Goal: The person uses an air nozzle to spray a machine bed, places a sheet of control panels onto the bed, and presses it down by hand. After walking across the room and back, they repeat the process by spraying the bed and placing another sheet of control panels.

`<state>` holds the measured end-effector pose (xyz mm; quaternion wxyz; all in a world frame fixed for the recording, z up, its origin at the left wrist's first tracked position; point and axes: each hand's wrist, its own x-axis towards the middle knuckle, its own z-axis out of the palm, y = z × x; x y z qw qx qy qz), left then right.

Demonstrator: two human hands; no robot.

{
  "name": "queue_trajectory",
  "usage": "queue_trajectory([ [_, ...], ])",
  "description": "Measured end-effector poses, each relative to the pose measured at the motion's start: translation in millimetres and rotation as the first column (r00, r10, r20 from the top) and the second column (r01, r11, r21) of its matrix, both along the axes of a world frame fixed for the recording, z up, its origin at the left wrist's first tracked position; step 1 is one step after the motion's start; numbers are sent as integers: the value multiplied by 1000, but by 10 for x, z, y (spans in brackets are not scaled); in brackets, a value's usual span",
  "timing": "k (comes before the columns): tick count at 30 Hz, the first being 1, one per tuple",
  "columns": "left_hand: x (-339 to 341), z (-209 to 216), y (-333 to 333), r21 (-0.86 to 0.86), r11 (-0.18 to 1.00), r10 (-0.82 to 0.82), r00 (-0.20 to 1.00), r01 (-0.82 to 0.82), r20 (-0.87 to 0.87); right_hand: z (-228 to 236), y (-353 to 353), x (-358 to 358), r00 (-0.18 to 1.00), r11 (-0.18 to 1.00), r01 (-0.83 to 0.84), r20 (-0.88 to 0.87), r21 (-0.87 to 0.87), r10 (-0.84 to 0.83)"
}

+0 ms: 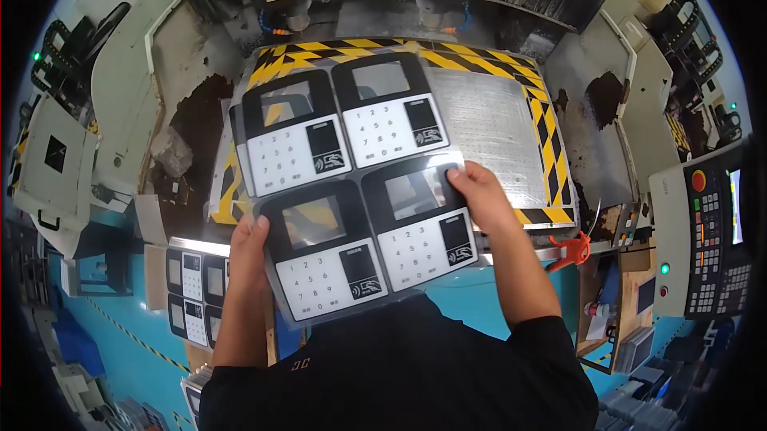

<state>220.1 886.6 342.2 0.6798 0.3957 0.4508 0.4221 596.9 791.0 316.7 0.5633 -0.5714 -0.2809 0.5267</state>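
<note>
Between my two hands is a clear plastic sheet (358,185) printed with several keypad panels, each black and white with a see-through window. My left hand (251,251) grips its left edge, thumb on top. On the right edge, my right hand (479,195) pinches the sheet, its thumb pressed on the face and the other fingers mostly beneath. The sheet is tilted over a metal machine bed (483,139) edged with yellow-and-black striped tape. Behind the sheet's left side, the edge of another dark panel shows; whether it belongs to a separate sheet I cannot tell.
Machine heads (431,11) hang beyond the bed. A red plastic object (572,250) sits at its front right edge. To the right stands a control panel (707,231) with buttons and a screen. More printed sheets (194,291) lie at lower left. A grey block (170,151) rests left of the bed.
</note>
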Motion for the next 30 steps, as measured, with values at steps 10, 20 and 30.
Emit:
queue_trajectory([
  [10,-512,-227,508,66,998,-18,1000,18,4,-285,-289,2565,903,909,405,-113,-102,-415],
  [20,-700,-543,895,-73,990,-120,992,122,24,-745,118,2788,465,765,555,884,-328,42],
  [30,-62,-738,2182,-168,921,-324,931,351,169,-544,802,-66,996,975,-68,-65,-210,55],
])
